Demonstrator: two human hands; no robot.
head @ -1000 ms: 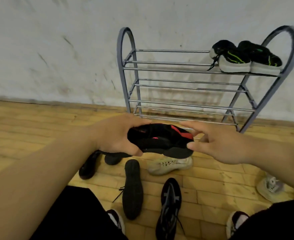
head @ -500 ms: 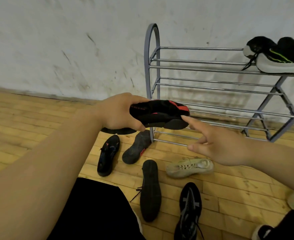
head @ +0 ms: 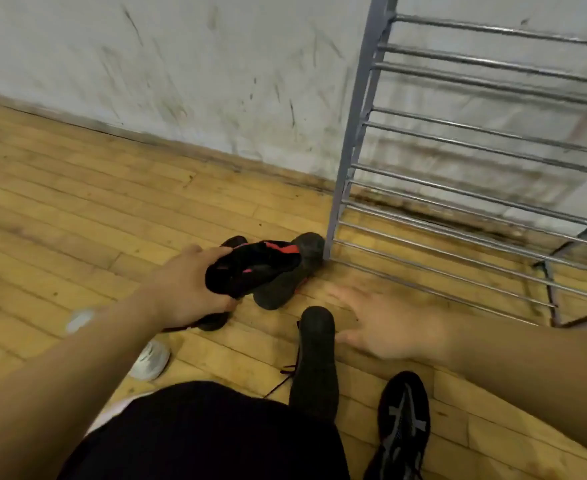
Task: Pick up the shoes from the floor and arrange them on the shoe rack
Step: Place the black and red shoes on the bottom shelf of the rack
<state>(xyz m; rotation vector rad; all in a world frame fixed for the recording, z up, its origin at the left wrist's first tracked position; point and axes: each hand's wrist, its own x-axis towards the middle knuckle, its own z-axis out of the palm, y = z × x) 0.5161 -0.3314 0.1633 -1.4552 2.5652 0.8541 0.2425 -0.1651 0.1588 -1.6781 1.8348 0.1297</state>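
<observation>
My left hand (head: 184,289) grips a black shoe with red trim (head: 254,268), held low over the floor. Right behind it a dark shoe (head: 285,275) lies sole up, its toe against the left leg of the grey metal shoe rack (head: 350,143). My right hand (head: 389,327) hovers open and blurred, fingers spread, just right of another sole-up black shoe (head: 314,362). A black sneaker with grey stripes (head: 401,424) lies at the lower right. Part of one more black shoe (head: 215,320) peeks out under my left hand.
A white shoe (head: 148,358) sits on the wooden floor under my left forearm. The scuffed white wall (head: 181,64) runs behind the rack. The rack's bars in view carry nothing. My black-clad knee (head: 215,431) fills the lower middle.
The view has swung down and left, so the rack's top shelf and its shoes have left the frame. My left hand has lowered the red-trimmed shoe toward the floor; my right hand has dropped and spread open.
</observation>
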